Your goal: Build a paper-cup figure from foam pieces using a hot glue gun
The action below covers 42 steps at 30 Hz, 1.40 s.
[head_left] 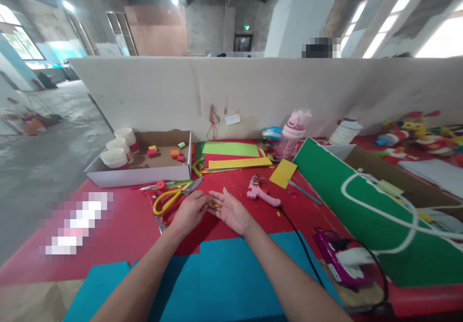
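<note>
Small yellow piece [216, 205], likely paper, sits at the fingers of both hands, mid-worktop, between far and near edges. Left hand [193, 212]: fingers curled, tips together beside the piece; can't tell if pinching it. Right hand [233, 215]: open, palm partly up, fingers extended, piece against them. Should handle very light, thin, bendy, easily creased; best taken by its edges with fingertips, light pressure.

Yellow-handled scissors [168, 201] just beside left hand, toward worktop's left edge. Pink glue gun [263, 195] right of right hand, black cord running to near edge. Blue sheets [231, 273] along near edge. Yellow strip [238, 163] and light green sheet [230, 148] toward far edge. Open cardboard box [144, 175] with paper cups [115, 157] at far left corner; green board [347, 206] toward right edge.
</note>
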Tool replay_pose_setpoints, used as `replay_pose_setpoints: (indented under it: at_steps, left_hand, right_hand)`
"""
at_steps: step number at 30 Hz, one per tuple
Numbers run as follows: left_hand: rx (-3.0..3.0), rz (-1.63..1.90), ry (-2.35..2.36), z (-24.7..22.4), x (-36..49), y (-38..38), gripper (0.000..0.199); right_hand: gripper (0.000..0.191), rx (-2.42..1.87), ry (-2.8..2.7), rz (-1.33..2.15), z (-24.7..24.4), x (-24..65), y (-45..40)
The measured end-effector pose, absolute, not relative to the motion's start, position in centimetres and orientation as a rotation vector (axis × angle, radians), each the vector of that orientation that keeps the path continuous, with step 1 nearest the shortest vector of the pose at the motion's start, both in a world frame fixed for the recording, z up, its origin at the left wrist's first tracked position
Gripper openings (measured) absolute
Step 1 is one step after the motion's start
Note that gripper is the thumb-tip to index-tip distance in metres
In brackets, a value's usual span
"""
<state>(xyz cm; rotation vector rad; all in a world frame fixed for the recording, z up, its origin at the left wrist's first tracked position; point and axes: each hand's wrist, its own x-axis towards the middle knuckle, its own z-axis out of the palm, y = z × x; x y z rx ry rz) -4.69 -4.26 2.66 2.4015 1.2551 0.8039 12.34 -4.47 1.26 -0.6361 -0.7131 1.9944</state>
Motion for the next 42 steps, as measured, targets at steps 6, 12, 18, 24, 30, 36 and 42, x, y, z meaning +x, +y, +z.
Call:
replay_pose_setpoints:
  at_steps: [6, 12, 18, 24, 30, 36, 42]
  left_hand:
    - [1.743, 1.135, 1.338, 3.1, -5.1, -3.5, 0.020]
    - [1.159, 1.025, 0.945, 3.4, -5.0, -3.9, 0.036]
    - [0.899, 0.900, 0.730, 2.1, -4.3, -4.3, 0.030]
    - [0.852, 0.957, 0.840, 2.3, -3.8, -4.4, 0.034]
    - [0.925, 0.938, 0.941, 3.0, -3.9, -4.5, 0.041]
    - [0.950, 0.926, 0.976, 2.6, -3.8, -4.3, 0.040]
    - [0.921, 0.943, 0.948, 2.8, -4.2, -4.2, 0.037]
  right_hand:
    - [0.035, -0.829, -1.227, 1.260, 2.1, 11.6, -4.3]
    - [0.033, -0.866, -1.242, 1.398, 1.6, 11.8, -4.4]
    - [0.023, -0.822, -1.432, 1.184, 1.2, 11.7, -4.6]
    - [0.019, -0.936, -1.607, 0.764, 1.8, 12.2, -5.0]
    - [0.027, -1.028, -1.654, 0.684, 1.3, 12.6, -4.8]
    - [0.013, -1.043, -1.871, 0.529, 1.6, 12.8, -4.9]
    - [0.013, -0.989, -1.817, 0.556, 1.7, 13.1, -4.8]
